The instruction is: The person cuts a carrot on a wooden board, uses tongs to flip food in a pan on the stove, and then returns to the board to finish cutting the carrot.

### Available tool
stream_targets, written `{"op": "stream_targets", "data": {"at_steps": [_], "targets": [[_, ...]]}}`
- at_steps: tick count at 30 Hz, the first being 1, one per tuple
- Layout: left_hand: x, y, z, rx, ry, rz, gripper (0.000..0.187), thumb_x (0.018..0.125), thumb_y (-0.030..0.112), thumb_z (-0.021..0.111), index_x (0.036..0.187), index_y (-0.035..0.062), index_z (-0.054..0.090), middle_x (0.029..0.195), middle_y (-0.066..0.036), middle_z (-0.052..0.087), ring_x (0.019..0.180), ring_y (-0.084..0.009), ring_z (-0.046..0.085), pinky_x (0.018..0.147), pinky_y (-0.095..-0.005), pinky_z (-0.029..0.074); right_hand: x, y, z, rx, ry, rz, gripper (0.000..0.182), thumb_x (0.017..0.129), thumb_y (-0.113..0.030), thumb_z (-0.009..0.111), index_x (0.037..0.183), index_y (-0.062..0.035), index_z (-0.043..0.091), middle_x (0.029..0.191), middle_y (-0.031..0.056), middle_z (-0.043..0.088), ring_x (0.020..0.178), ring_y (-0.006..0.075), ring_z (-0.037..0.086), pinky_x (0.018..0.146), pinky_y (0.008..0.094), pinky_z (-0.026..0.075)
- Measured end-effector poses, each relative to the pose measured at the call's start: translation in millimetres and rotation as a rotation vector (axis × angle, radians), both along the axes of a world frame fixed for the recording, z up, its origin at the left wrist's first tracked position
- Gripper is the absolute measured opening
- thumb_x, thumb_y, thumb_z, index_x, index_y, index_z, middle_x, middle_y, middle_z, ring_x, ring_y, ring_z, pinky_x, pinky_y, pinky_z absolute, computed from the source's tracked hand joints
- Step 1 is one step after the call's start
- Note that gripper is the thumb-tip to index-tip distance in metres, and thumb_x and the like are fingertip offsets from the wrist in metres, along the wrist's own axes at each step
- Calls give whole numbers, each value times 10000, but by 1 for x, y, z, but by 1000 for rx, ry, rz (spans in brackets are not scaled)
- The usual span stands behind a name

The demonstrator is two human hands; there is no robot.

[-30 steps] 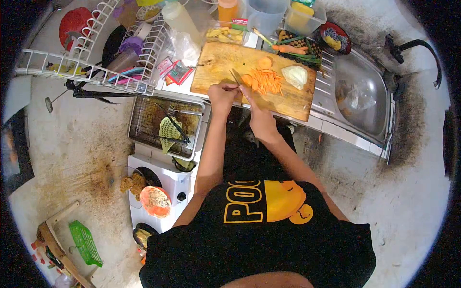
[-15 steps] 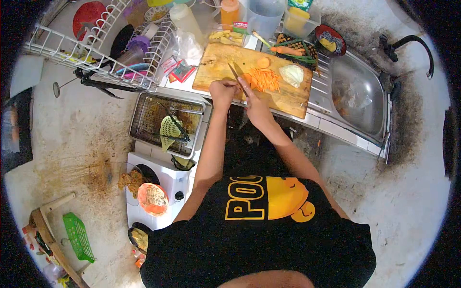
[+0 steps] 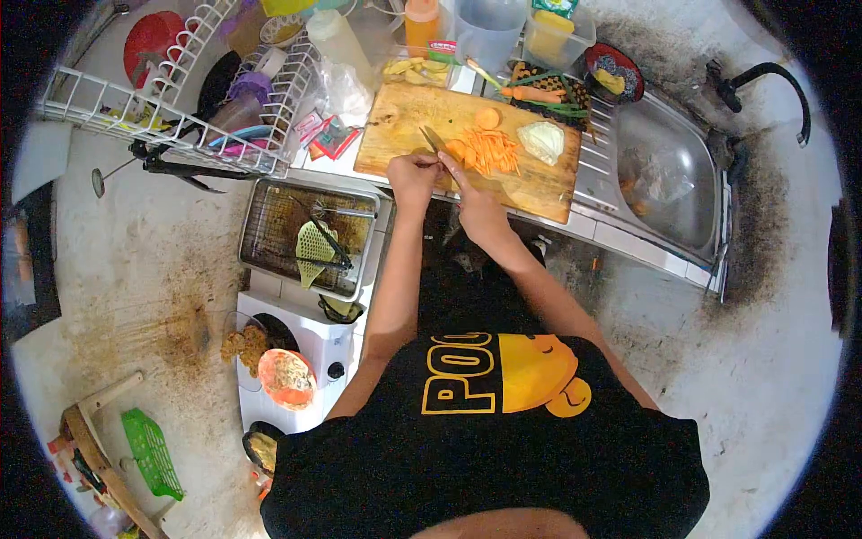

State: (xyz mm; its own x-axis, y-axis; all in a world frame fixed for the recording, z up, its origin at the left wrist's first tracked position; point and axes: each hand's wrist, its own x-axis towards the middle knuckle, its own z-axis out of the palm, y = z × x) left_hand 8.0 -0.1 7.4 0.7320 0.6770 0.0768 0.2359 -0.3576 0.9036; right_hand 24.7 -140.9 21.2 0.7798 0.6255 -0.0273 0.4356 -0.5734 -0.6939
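Observation:
My right hand (image 3: 478, 202) is closed around a knife (image 3: 433, 138), its blade pointing up and left over the wooden cutting board (image 3: 395, 121). Close beside the knife, my left hand (image 3: 414, 175) has its fingers pinched together at the board's near edge. Whatever those fingers hold is hidden. To the right of the blade is a heap of carrot strips (image 3: 492, 153), with orange carrot slices at its left side. A thick carrot piece (image 3: 488, 118) rests above the heap. Farther right on the board sits a pale cabbage wedge (image 3: 541, 142).
A steel sink (image 3: 669, 180) lies right of the board. Behind the board are a tray of whole carrots (image 3: 534, 93), an orange bottle (image 3: 422, 27) and a clear bottle (image 3: 339, 43). A dish rack (image 3: 296, 108) and a wire-basket pan (image 3: 269, 225) are on the left.
The camera view has shifted slightly. Both hands stay together at the board's near edge, the knife still in the right one, with only a small change in the blade's position.

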Motion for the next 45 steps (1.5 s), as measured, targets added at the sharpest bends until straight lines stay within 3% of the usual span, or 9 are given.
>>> {"op": "stream_targets", "data": {"at_steps": [9, 12, 14, 19, 21, 24, 38, 41, 45], "targets": [[4, -1, -3, 12, 17, -9, 86, 695, 32, 760, 743, -28, 721, 609, -121, 672, 520, -173, 649, 511, -288, 498, 31, 3, -45, 351, -148, 97, 712, 901, -36, 470, 1477, -390, 247, 1003, 279, 631, 781, 388, 658, 701, 482, 526], [7, -4, 2, -4, 90, 6, 81, 698, 39, 759, 737, -22, 721, 597, -116, 666, 507, -171, 646, 496, -288, 497, 26, -12, 27, 200, 449, -7, 682, 935, -76, 474, 1484, -394, 222, 1214, 281, 566, 976, 368, 642, 811, 442, 514], [4, -5, 3, -9, 140, 32, 75, 701, 43, 755, 728, -19, 722, 592, -115, 665, 505, -173, 648, 491, -287, 498, 25, -21, 43, 193, 585, -75, 627, 968, -70, 427, 1492, -364, 245, 965, 126, 574, 505, 165, 483, 442, 301, 447], [5, 5, -6, -70, 41, 3, 94, 686, 66, 749, 675, -23, 720, 551, -104, 654, 476, -160, 646, 485, -271, 508, 25, -24, 16, 280, 195, 38, 644, 964, -77, 434, 1492, -380, 226, 1132, 203, 614, 522, 199, 550, 456, 303, 471], [4, 9, -6, -79, 64, -11, 96, 675, 70, 750, 671, -21, 721, 546, -102, 653, 465, -155, 641, 484, -268, 510, 14, -18, 15, 213, 231, 43, 720, 884, 32, 454, 1497, -284, 246, 1339, 277, 480, 1224, 400, 496, 1018, 402, 398], [10, 18, -3, 3, 98, -58, 112, 637, 81, 752, 624, -21, 709, 527, -96, 645, 450, -147, 634, 478, -258, 511, -3, -8, 19, 93, 342, -5, 762, 842, 89, 405, 1492, -282, 261, 1349, 290, 458, 1235, 405, 480, 1022, 409, 394], [8, 20, 8, -216, 93, -166, 92, 650, -14, 709, 606, -81, 662, 537, -117, 627, 459, -168, 628, 455, -278, 510, -6, 15, -26, 252, 53, -65, 836, 816, 59, 444, 1509, -317, 167, 1096, 327, 599, 936, 475, 613, 866, 496, 479], [11, 25, -10, -285, 93, -144, 77, 663, -25, 693, 630, -89, 665, 542, -119, 626, 465, -174, 629, 457, -281, 515, 9, 19, 27, 9, 626, -101, 787, 899, 35, 412, 1505, -389, 141, 1264, 266, 548, 980, 369, 634, 833, 414, 508], [2, 18, -3, -344, -43, -174, 89, 707, -13, 664, 674, -95, 676, 582, -129, 650, 486, -165, 645, 475, -271, 523, 24, 6, -22, 256, 248, -74, 719, 931, -43, 458, 1501, -385, 183, 1307, 255, 526, 712, 272, 629, 614, 345, 538]]}}
